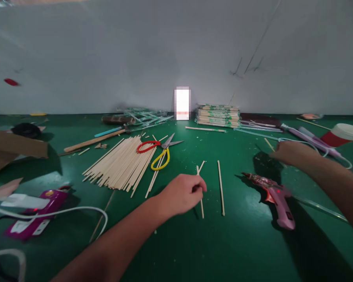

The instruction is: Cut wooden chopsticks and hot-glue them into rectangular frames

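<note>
My left hand (186,192) is closed near the middle of the table, its fingers curled over a thin wooden stick (202,166) whose tip pokes out above them. Another wooden stick (201,208) passes by the fingertips, partly hidden. Just to the right, a single stick (221,188) lies apart. My right hand (292,152) is at the right, fingers pinched at a short stick (269,144); the fingertips are mostly hidden. Below it lies a pink glue gun (275,194), nozzle pointing left, with a clear glue stick (320,209) behind it.
Scissors (164,145) with red and yellow handles rest on a spread pile of sticks (120,162). Wrapped stick bundles (217,115) stand by the wall. At left are a purple power strip (44,209), white cable (76,209) and cardboard (17,149); at right, a red-white cup (341,135).
</note>
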`<state>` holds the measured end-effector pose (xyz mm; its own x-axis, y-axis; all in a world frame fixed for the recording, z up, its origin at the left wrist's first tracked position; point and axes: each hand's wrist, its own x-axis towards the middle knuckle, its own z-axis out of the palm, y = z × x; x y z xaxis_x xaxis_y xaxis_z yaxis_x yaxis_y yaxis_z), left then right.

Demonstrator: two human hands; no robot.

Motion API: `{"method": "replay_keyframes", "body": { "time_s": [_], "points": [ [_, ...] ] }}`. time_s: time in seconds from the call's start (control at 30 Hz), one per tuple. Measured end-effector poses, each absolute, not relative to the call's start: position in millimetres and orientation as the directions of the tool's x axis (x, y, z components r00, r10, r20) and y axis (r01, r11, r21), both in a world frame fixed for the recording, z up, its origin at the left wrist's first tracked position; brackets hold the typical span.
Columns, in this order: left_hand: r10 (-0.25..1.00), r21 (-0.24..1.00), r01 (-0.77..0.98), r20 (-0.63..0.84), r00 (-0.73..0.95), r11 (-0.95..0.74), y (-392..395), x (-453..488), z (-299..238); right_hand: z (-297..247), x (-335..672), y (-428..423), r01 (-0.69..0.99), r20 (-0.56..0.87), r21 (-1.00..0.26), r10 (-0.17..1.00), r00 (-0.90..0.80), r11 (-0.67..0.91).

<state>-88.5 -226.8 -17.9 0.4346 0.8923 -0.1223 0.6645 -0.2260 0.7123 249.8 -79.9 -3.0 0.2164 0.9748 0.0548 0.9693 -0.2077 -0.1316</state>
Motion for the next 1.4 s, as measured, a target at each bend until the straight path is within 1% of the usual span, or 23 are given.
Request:
{"method": "replay_keyframes", "body": {
  "time_s": [0.07, 0.1, 0.13, 0.17, 0.27, 0.33, 0.4, 0.47, 0.5, 0.6, 0.67, 0.8, 0.9, 1.0, 1.1, 1.2, 1.27, 1.33, 1.4],
  "points": [
    [0.834, 0.635, 0.677, -0.091, 0.544, -0.372, -230, -86, -19, 5, 239, -86, 0.982, -0.041, -0.09, 0.986, 0.162, -0.165],
    [0.819, 0.588, 0.688, -0.073, 0.568, -0.425, -230, -85, -19, 10, 231, -91, 0.991, -0.084, -0.048, 0.989, 0.124, -0.129],
    [0.82, 0.539, 0.709, -0.056, 0.569, -0.455, -230, -85, -19, 15, 221, -96, 0.996, -0.123, -0.02, 0.989, 0.084, -0.087],
    [0.834, 0.487, 0.741, -0.044, 0.55, -0.464, -230, -86, -20, 20, 209, -102, 0.999, -0.112, -0.02, 0.993, 0.036, -0.038],
    [0.89, 0.324, 0.849, -0.042, 0.454, -0.418, -226, -89, -21, 29, 173, -121, 0.995, -0.059, -0.065, 0.995, -0.083, 0.08],
    [0.908, 0.251, 0.89, -0.081, 0.412, -0.381, -224, -91, -22, 30, 151, -133, 0.983, -0.047, -0.109, 0.987, -0.156, 0.15],
    [0.919, 0.2, 0.917, -0.129, 0.373, -0.344, -222, -92, -22, 26, 131, -140, 0.961, -0.093, -0.173, 0.968, -0.233, 0.215],
    [0.936, 0.142, 0.947, -0.168, 0.308, -0.287, -222, -93, -21, 19, 114, -142, 0.94, -0.141, -0.205, 0.942, -0.304, 0.273],
    [0.945, 0.108, 0.961, -0.185, 0.271, -0.255, -222, -94, -20, 15, 105, -142, 0.934, -0.154, -0.202, 0.932, -0.328, 0.295],
    [0.96, 0.028, 0.982, -0.209, 0.188, -0.186, -223, -98, -17, 2, 82, -136, 0.927, -0.17, -0.142, 0.914, -0.367, 0.346],
    [0.964, 0.017, 0.986, -0.21, 0.165, -0.166, -223, -100, -16, -6, 71, -131, 0.923, -0.192, -0.103, 0.903, -0.384, 0.37],
    [0.966, 0.07, 0.984, -0.191, 0.172, -0.162, -222, -106, -20, -15, 62, -125, 0.912, -0.218, -0.069, 0.887, -0.408, 0.403],
    [0.969, 0.107, 0.982, -0.172, 0.175, -0.158, -222, -111, -22, -19, 65, -125, 0.905, -0.208, -0.086, 0.881, -0.425, 0.417],
    [0.97, 0.113, 0.982, -0.179, 0.167, -0.148, -222, -114, -21, -21, 68, -129, 0.897, -0.206, -0.119, 0.873, -0.442, 0.426],
    [0.969, 0.121, 0.983, -0.189, 0.161, -0.14, -221, -115, -19, -22, 67, -136, 0.865, -0.216, -0.165, 0.838, -0.501, 0.474],
    [0.969, 0.14, 0.978, -0.172, 0.179, -0.156, -220, -117, -19, -20, 67, -141, 0.84, -0.193, -0.151, 0.818, -0.542, 0.521],
    [0.97, 0.147, 0.976, -0.16, 0.184, -0.161, -220, -118, -20, -18, 68, -141, 0.837, -0.163, -0.134, 0.821, -0.547, 0.531],
    [0.971, 0.154, 0.975, -0.155, 0.183, -0.159, -219, -118, -21, -15, 72, -139, 0.833, -0.141, -0.145, 0.822, -0.552, 0.535],
    [0.972, 0.161, 0.975, -0.15, 0.18, -0.155, -219, -119, -23, -14, 76, -136, 0.828, -0.167, -0.151, 0.812, -0.56, 0.54]
  ]
}}
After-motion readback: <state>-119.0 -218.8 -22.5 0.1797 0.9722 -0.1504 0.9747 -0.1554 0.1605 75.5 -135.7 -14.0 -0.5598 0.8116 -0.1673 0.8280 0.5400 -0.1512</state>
